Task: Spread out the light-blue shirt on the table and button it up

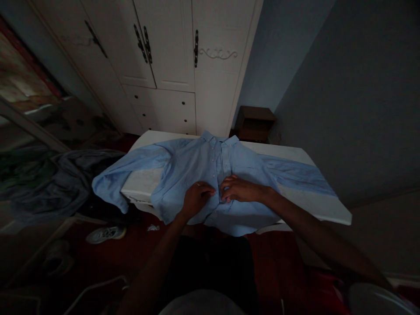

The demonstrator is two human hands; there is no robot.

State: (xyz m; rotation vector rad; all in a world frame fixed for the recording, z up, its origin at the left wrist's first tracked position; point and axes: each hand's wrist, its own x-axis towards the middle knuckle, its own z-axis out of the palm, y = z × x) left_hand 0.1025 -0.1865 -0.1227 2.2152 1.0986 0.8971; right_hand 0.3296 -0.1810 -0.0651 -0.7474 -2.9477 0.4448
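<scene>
A light blue button-up shirt (183, 170) lies front side up on a white table (295, 155), its collar toward the wardrobe. One sleeve hangs over the table's left end; the other stretches across the right side. The front is undone at the upper part, with the two button edges side by side. My left hand (198, 197) pinches the edge with the buttons, fingers closed. Across from it, my right hand (241, 189) has its fingers curled on the other front edge. The fabric right under the fingertips is partly hidden.
Behind the table stands a white wardrobe (216, 83) with dark handles. A small brown cabinet (257, 114) sits by the wall. Grey and green clothes (68, 179) are heaped at left. A shoe (105, 234) lies on the red floor (138, 253).
</scene>
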